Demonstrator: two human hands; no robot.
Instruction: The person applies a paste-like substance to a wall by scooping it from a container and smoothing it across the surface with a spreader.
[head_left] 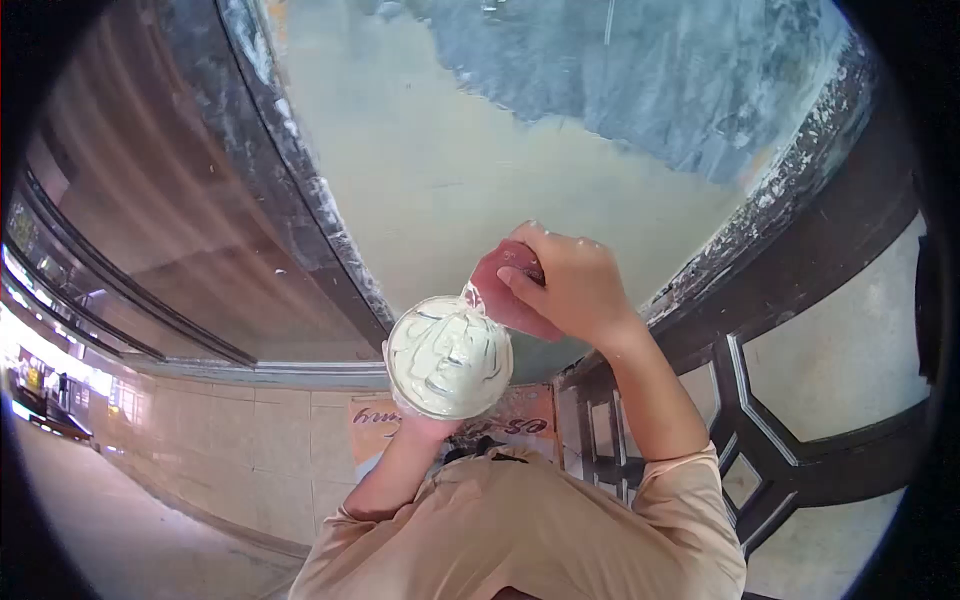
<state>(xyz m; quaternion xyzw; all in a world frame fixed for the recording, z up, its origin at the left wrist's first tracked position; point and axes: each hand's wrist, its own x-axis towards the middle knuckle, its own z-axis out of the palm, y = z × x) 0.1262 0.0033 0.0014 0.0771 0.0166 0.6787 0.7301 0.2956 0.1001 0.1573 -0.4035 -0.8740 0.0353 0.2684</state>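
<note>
My left hand (428,426) supports a round tub of creamy white putty (450,358) from below; most of its fingers are hidden under the tub. The putty's surface is ridged and swirled. In my right hand (575,280) is a dark red putty spreader (500,285), gripped between thumb and fingers. The spreader's left edge is at the tub's far rim and carries a smear of white putty. White specks dot my right knuckles. Beyond both hands is a panel (420,180), cream-coated low down and patchy blue-grey higher up.
A dark frame strip (300,170) spattered with white borders the panel's left side, and a similar one (760,205) its right. Window glass (160,190) lies to the left. At right is a dark metal grille (770,430). An orange printed sheet (375,425) lies on the tiled floor (220,430).
</note>
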